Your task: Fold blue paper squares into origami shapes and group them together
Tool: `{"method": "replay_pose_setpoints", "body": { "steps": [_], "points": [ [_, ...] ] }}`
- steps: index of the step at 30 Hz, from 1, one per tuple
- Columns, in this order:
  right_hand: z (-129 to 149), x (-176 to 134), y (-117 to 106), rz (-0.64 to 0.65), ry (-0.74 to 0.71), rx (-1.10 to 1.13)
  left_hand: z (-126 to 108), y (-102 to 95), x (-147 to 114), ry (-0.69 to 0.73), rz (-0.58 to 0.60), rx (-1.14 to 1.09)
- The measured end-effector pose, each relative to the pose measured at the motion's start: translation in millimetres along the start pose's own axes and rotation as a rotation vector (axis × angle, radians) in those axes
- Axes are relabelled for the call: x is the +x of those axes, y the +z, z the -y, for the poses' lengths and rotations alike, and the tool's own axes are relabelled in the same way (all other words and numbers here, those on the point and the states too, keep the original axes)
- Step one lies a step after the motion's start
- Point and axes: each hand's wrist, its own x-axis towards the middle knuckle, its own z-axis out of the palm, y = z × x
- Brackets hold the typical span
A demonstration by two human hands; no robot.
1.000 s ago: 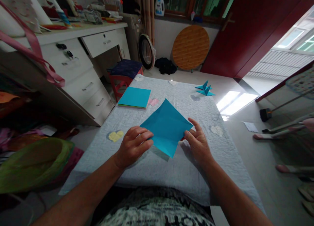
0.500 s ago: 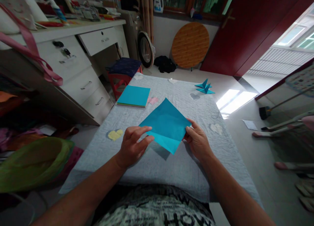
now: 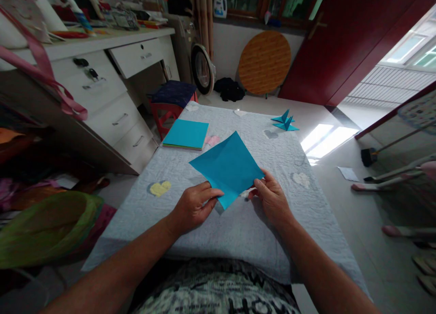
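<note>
A square sheet of blue origami paper (image 3: 229, 164) is held just above the table, one corner pointing toward me. My left hand (image 3: 195, 204) pinches its lower left edge between thumb and fingers. On the right corner, my right hand (image 3: 270, 192) grips the sheet with the thumb on top and the fingers beneath. Farther back on the left lies a stack of coloured paper (image 3: 186, 134), its top sheet the same blue. Two folded blue paper figures (image 3: 286, 124) with pointed upright tips stand near the table's far right corner.
A pale quilted cloth with heart patches covers the table (image 3: 299, 241). A red stool (image 3: 160, 114) with a dark cushion stands beyond its far left corner. White drawers (image 3: 116, 118) are at the left, and a green mesh basket (image 3: 51, 227) sits below them.
The sheet has turned, its near corner shifting left and its far corner slightly right. My left hand, loosely at the edge before, has moved right and closed on the paper. The right hand stays on its corner.
</note>
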Motion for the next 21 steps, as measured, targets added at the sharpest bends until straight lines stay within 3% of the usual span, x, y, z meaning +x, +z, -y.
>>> {"method": "replay_pose_setpoints", "body": {
  "steps": [9, 14, 19, 21],
  "points": [
    [1.8, -1.9, -1.1, -0.010, 0.051, 0.019, 5.0, -14.7, 3.9, -0.380, 0.035, -0.371],
    [3.7, -2.2, 0.8, -0.008, 0.094, 0.034, 5.2, -12.2, 7.8, -0.554, -0.061, -0.602],
    [7.6, -3.2, 3.9, -0.006, 0.138, 0.032, 8.3, -7.2, 7.4, -0.657, -0.110, -0.949],
    [7.3, -2.5, 3.6, -0.002, 0.155, 0.029, 11.3, -7.0, 6.7, -0.658, -0.131, -0.976]
  ]
}}
